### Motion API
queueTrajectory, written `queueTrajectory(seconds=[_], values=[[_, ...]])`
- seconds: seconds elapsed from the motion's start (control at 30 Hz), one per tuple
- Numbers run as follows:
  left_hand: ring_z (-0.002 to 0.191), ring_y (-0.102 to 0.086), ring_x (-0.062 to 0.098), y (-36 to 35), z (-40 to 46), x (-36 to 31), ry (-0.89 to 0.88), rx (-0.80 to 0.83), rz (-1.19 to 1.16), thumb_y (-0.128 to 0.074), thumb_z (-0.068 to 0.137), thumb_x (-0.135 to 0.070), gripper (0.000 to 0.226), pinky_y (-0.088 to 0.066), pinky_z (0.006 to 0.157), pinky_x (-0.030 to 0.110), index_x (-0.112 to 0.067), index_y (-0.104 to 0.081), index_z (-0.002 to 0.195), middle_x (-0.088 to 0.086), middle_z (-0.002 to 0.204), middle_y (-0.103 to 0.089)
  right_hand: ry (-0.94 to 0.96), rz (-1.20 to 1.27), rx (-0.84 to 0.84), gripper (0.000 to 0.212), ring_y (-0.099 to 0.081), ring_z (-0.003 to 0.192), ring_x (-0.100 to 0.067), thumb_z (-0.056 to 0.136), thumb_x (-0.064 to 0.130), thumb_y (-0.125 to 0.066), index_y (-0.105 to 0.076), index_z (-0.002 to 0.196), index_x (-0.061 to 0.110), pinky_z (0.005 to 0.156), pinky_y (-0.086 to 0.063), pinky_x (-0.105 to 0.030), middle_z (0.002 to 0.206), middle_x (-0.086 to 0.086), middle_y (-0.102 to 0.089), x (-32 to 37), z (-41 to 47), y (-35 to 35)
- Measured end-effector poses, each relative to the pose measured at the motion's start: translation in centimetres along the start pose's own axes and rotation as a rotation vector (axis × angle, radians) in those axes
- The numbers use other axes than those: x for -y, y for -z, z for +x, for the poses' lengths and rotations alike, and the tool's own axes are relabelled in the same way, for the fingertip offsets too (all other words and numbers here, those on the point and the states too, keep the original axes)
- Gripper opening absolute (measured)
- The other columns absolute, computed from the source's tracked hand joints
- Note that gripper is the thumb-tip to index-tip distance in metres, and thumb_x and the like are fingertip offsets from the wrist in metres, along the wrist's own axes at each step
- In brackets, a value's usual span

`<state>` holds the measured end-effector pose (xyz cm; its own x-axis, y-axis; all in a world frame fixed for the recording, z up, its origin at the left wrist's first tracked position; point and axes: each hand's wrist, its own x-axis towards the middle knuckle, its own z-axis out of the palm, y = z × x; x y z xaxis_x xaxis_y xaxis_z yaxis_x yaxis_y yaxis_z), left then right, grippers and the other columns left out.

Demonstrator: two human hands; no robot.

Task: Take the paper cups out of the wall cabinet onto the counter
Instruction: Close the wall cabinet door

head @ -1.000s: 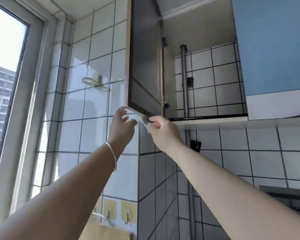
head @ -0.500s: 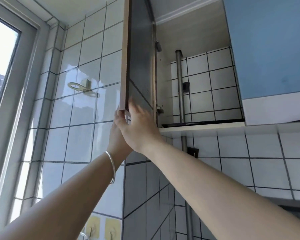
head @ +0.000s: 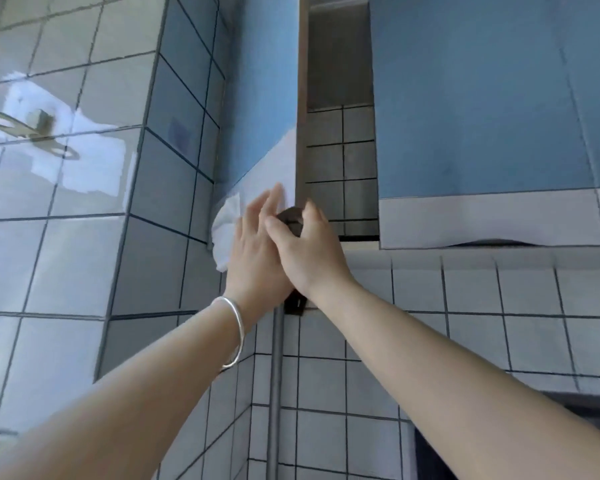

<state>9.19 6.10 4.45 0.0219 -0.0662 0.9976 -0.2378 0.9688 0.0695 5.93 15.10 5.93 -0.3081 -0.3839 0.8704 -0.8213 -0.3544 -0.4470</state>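
No paper cups are in view. The wall cabinet's left door (head: 260, 116), blue with a white lower band, stands partly open, and a narrow gap shows the tiled cabinet interior (head: 340, 161), where I see nothing on the shelf. My left hand (head: 253, 251), with a silver bangle on the wrist, lies flat against the door's lower corner, fingers apart. My right hand (head: 305, 251) overlaps it, with fingers and thumb curled around the door's bottom free edge.
The cabinet's right door (head: 482, 116) is closed. A metal pipe (head: 274, 393) runs down the tiled corner below the hands. A metal ring hook (head: 32, 129) sticks out of the left wall. A dark appliance edge (head: 586, 420) shows at the lower right.
The left door has swung from wide open toward closed, so its blue front now faces me. Both hands moved with its lower corner, and the view shifted right, away from the window.
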Motion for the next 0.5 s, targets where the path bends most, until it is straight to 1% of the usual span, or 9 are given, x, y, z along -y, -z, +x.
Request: queueTrajectory(seconds=[0.07, 0.1, 0.13, 0.23, 0.3, 0.33, 0.4, 0.43, 0.5], values=[[0.137, -0.033, 0.023, -1.9, -0.4, -0.4, 0.042, 0.069, -0.077, -0.065, 0.076, -0.021, 0.074, -0.029, 0.113, 0.034, -0.019, -0.031, 0.142, 0.003, 0.149, -0.034, -0.049, -0.006, -0.009, 0.051, -0.050, 0.123, -0.020, 0.090, 0.037, -0.052, -0.044, 0.131, 0.009, 0.093, -0.040, -0.027, 0.134, -0.004, -0.052, -2.3, 0.8, 1.6], [0.137, -0.033, 0.022, -2.9, -0.7, -0.6, 0.055, 0.110, -0.106, -0.064, 0.077, -0.023, 0.071, -0.030, 0.112, 0.034, -0.021, -0.033, 0.142, 0.002, 0.149, -0.034, -0.072, -0.012, -0.023, 0.047, -0.051, 0.121, -0.020, 0.090, 0.035, -0.053, -0.046, 0.129, 0.010, 0.090, -0.039, -0.026, 0.132, -0.004, -0.054, -3.5, 1.3, 2.2], [0.137, -0.033, 0.022, -3.8, -1.1, -1.3, 0.058, 0.146, -0.107, -0.063, 0.078, -0.025, 0.070, -0.031, 0.112, 0.035, -0.021, -0.034, 0.141, 0.001, 0.149, -0.034, -0.093, -0.016, -0.041, 0.047, -0.051, 0.122, -0.020, 0.089, 0.034, -0.053, -0.046, 0.129, 0.011, 0.091, -0.039, -0.026, 0.132, -0.004, -0.054, -4.6, 1.7, 2.7], [0.138, -0.032, 0.025, -6.8, -1.5, -1.0, 0.012, 0.187, -0.032, -0.062, 0.079, -0.032, 0.069, -0.031, 0.113, 0.040, -0.023, -0.035, 0.142, 0.002, 0.150, -0.032, -0.130, -0.069, -0.090, 0.055, -0.046, 0.129, -0.020, 0.087, 0.037, -0.054, -0.042, 0.135, 0.014, 0.103, -0.040, -0.035, 0.138, -0.002, -0.050, -7.8, 3.0, 3.6], [0.139, -0.031, 0.026, -8.5, -1.5, -0.7, -0.013, 0.182, 0.022, -0.061, 0.078, -0.035, 0.070, -0.029, 0.114, 0.041, -0.025, -0.033, 0.142, 0.002, 0.152, -0.031, -0.104, -0.147, -0.114, 0.057, -0.045, 0.130, -0.019, 0.087, 0.038, -0.054, -0.039, 0.138, 0.018, 0.104, -0.041, -0.036, 0.139, 0.000, -0.048, -9.4, 3.5, 4.0], [0.139, -0.031, 0.026, -9.3, -1.5, -0.7, -0.038, 0.169, 0.041, -0.061, 0.078, -0.035, 0.072, -0.028, 0.114, 0.041, -0.025, -0.032, 0.143, 0.002, 0.152, -0.031, -0.088, -0.193, -0.125, 0.060, -0.042, 0.132, -0.020, 0.088, 0.039, -0.053, -0.034, 0.142, 0.019, 0.105, -0.040, -0.037, 0.143, -0.001, -0.044, -10.0, 3.7, 4.2], [0.140, -0.030, 0.027, -10.6, -1.6, -0.4, -0.074, 0.144, 0.066, -0.061, 0.077, -0.032, 0.073, -0.027, 0.115, 0.043, -0.024, -0.031, 0.143, 0.004, 0.152, -0.031, -0.074, -0.298, -0.137, 0.069, -0.032, 0.140, -0.021, 0.091, 0.038, -0.049, -0.017, 0.150, 0.020, 0.109, -0.035, -0.036, 0.154, -0.002, -0.030, -11.0, 4.0, 4.3], [0.140, -0.030, 0.027, -11.1, -1.6, -0.3, -0.078, 0.127, 0.071, -0.060, 0.078, -0.031, 0.071, -0.027, 0.114, 0.045, -0.024, -0.032, 0.142, 0.005, 0.152, -0.032, -0.066, -0.360, -0.142, 0.071, -0.029, 0.142, -0.022, 0.093, 0.035, -0.046, -0.008, 0.151, 0.019, 0.108, -0.034, -0.035, 0.157, -0.002, -0.024, -11.3, 4.0, 4.3], [0.139, -0.033, 0.029, -12.1, -1.4, -0.1, -0.076, 0.102, 0.066, -0.056, 0.080, -0.032, 0.064, -0.027, 0.114, 0.048, -0.024, -0.035, 0.141, 0.007, 0.150, -0.035, -0.047, -0.521, -0.163, 0.073, -0.027, 0.142, -0.022, 0.095, 0.029, -0.043, 0.001, 0.152, 0.018, 0.105, -0.036, -0.034, 0.159, -0.002, -0.018, -12.0, 4.1, 4.2]])
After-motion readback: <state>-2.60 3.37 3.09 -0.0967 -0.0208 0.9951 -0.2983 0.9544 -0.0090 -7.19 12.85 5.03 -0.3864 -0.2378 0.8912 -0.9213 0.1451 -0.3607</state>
